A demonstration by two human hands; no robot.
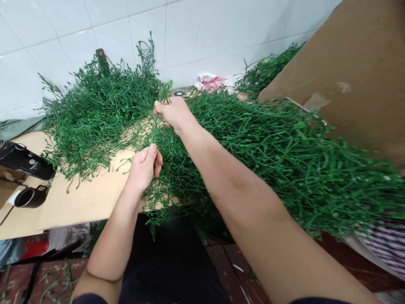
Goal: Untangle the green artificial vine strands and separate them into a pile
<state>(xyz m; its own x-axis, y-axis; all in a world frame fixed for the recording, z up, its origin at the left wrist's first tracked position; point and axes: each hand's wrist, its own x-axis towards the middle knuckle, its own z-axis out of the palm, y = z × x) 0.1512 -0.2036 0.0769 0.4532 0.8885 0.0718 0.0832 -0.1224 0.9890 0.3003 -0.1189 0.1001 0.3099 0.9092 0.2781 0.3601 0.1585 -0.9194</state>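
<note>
My right hand (175, 113) is closed in a pinch at the back of the table, with a light green sprig (165, 89) showing above its fingers. Closer to me, my left hand (145, 165) is curled shut; what lies inside its fingers, if anything, is hidden. Both hands are over thin, budded green stems that look like artificial foliage. A large heap of stems (272, 143) spreads rightward under and beyond my right forearm. Another heap of stems (104, 101) lies on the left against the wall.
A cardboard-coloured tabletop (88, 194) carries the heaps. At the left are a black bottle (25, 160) and a dark mug (30, 197). A brown board (354, 76) leans at the right. A red-and-white cloth (211, 82) lies by the tiled wall (202, 38).
</note>
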